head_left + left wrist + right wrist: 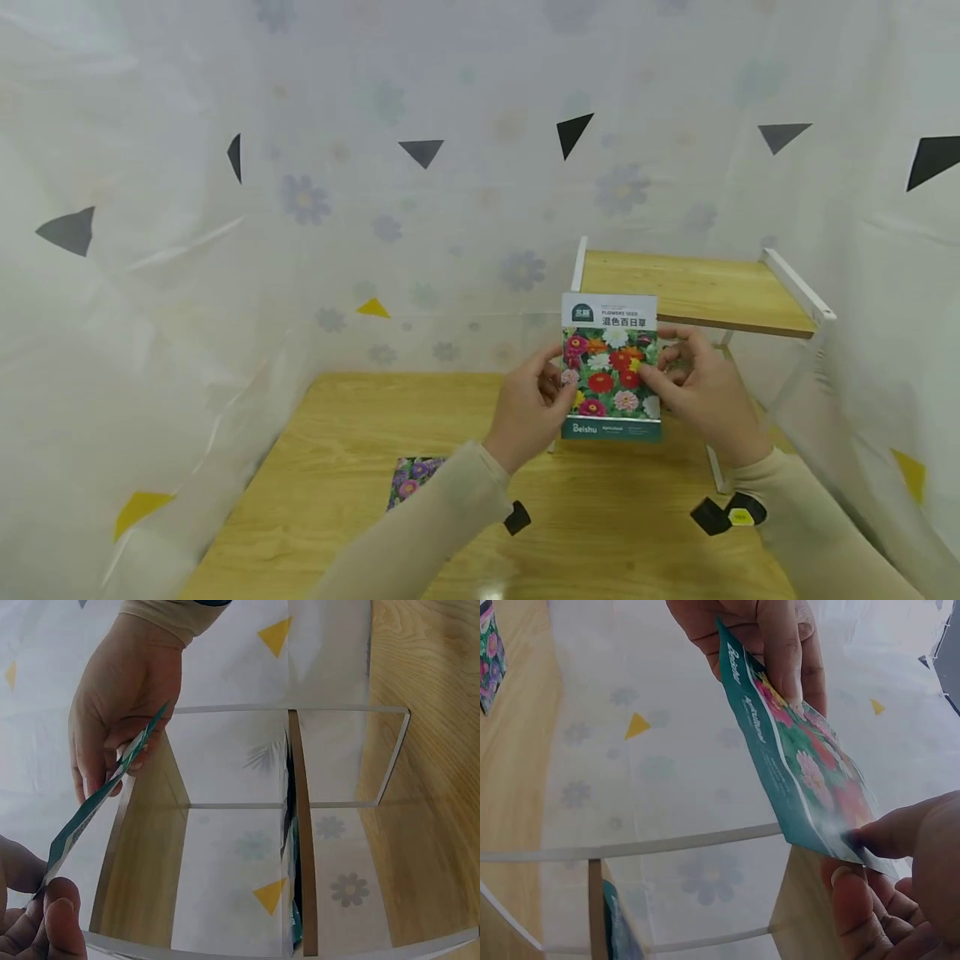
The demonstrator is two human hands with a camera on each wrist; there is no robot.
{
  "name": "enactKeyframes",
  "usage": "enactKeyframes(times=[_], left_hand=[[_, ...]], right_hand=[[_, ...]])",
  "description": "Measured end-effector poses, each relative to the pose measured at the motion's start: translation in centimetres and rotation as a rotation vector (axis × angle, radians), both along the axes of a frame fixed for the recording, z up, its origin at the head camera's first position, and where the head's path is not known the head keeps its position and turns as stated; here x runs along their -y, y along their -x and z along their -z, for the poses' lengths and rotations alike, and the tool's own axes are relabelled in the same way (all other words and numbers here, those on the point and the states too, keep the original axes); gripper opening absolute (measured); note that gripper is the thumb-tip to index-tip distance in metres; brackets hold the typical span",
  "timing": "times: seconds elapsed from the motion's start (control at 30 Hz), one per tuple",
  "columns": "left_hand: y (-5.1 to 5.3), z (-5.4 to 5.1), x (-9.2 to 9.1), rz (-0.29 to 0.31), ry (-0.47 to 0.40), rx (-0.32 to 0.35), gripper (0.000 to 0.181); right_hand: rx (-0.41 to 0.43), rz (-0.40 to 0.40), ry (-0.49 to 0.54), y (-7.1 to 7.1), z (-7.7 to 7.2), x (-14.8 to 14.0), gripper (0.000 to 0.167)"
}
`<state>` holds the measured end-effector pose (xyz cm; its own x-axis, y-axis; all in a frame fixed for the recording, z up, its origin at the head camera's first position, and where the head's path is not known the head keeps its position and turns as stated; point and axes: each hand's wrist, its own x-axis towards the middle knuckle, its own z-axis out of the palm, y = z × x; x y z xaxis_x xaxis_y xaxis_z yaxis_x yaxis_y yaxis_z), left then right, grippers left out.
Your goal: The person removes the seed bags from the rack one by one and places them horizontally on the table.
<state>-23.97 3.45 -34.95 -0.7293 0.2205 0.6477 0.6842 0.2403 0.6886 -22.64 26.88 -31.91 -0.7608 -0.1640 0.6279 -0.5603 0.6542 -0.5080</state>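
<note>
A flower seed packet point(611, 367) stands upright, its printed front towards the head camera, with pictures of zinnias above a teal bottom band. My left hand point(528, 408) pinches its left edge between thumb and fingers. At the right edge, my right hand point(708, 396) grips it the same way, thumb on the front. The left wrist view shows the packet point(105, 796) almost edge-on. In the right wrist view, its teal band point(761, 754) faces the camera. A second packet with purple and pink flowers point(412, 479) lies on the table, partly covered by my left sleeve.
Behind the held packet stands a shelf with a wooden top board point(690, 287) and a white frame point(798, 283). Teal packets point(294, 892) lie on its lower board point(301, 825). Pale flower-printed sheeting point(450, 233) surrounds the wooden table point(322, 467).
</note>
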Motion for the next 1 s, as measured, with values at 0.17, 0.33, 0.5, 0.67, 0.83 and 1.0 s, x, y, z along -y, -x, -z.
enactKeyframes(times=[0.17, 0.33, 0.5, 0.67, 0.83, 1.0], left_hand=[[-0.5, 1.9, 1.5, -0.018, 0.013, 0.010, 0.044], [-0.9, 3.3, 3.1, -0.011, 0.044, 0.035, 0.044], [-1.4, 4.4, 4.9, -0.049, 0.060, 0.057, 0.041], [-1.6, 5.6, 6.2, -0.073, 0.069, 0.093, 0.038], [-1.7, 6.8, 7.0, -0.089, 0.093, 0.149, 0.037], [-2.1, 8.0, 7.6, -0.133, 0.136, 0.198, 0.037]], right_hand=[[0.043, -0.019, 0.021, 0.0, 2.2, 1.3, 0.049], [0.117, -0.052, 0.041, 0.1, 4.0, 2.4, 0.049], [0.105, -0.104, 0.022, 0.6, 5.3, 3.8, 0.049], [0.145, -0.150, 0.028, 0.7, 6.4, 4.9, 0.050], [0.215, -0.179, 0.055, 0.7, 7.8, 5.7, 0.050], [0.287, -0.198, 0.089, 0.6, 9.4, 6.4, 0.053]])
